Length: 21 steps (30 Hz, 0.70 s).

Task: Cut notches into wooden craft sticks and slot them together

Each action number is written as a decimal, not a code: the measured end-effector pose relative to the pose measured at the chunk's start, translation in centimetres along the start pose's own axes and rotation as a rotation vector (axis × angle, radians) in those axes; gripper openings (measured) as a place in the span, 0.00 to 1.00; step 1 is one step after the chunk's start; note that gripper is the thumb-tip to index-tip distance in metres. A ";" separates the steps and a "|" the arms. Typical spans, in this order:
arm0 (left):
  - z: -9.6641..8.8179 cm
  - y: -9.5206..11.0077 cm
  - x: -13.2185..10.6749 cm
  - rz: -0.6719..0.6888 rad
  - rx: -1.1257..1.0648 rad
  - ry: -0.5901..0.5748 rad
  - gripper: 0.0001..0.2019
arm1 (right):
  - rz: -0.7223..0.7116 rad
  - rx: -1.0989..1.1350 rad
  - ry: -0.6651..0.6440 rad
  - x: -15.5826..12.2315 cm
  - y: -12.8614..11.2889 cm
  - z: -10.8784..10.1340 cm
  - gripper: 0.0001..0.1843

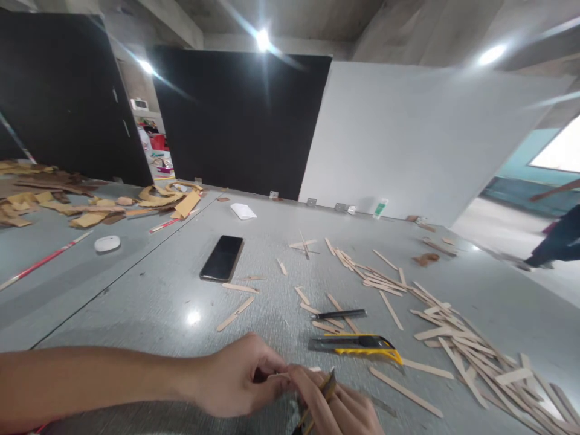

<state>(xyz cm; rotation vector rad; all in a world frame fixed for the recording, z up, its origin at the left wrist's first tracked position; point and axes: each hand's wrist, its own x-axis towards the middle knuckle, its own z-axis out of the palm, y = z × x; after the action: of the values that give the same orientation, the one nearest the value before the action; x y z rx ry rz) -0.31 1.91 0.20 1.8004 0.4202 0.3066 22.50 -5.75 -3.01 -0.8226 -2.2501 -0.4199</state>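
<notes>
At the near edge of the grey table both hands are seen close together, touching at the fingertips. The left hand is closed in a pinch, and a pale stick is gripped between its thumb and fingers. The right hand is partly cut off by the lower border of the view; its fingers are curled around a small bundle of sticks, which is held on edge and tilted. Just beyond the hands, a yellow utility knife is laid flat on the table, and a thin black tool is placed just behind it; what kind of tool it is cannot be told. A heap of wooden sticks is spread toward the right edge, and single sticks are scattered around the knife. A dark phone is laid with its screen up near the middle of the table, well apart from the hands. Toward the far left corner, cardboard scraps are piled up, and a white round object is seen near them. At the right border, part of another person in dark clothing is visible beyond the table.
</notes>
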 end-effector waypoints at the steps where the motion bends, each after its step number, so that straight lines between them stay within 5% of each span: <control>1: 0.0 0.0 0.0 0.001 0.004 -0.002 0.31 | -0.004 -0.001 -0.014 0.0 0.0 -0.1 0.28; 6: -0.1 0.1 0.1 -0.004 0.011 0.000 0.31 | 0.001 0.012 -0.183 1.5 -0.2 -1.8 0.29; 13: 0.0 0.2 0.2 0.010 0.021 0.017 0.27 | -0.017 -0.076 -0.220 2.0 0.0 -2.0 0.34; 21: -0.1 0.4 0.2 0.003 -0.007 0.017 0.27 | 0.011 -0.051 -0.351 0.9 -0.5 -2.0 0.26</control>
<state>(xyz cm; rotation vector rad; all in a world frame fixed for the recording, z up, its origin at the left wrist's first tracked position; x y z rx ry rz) -0.14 1.94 0.55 1.7929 0.4277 0.3249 22.70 -6.70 -1.01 -0.9982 -2.5634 -0.3506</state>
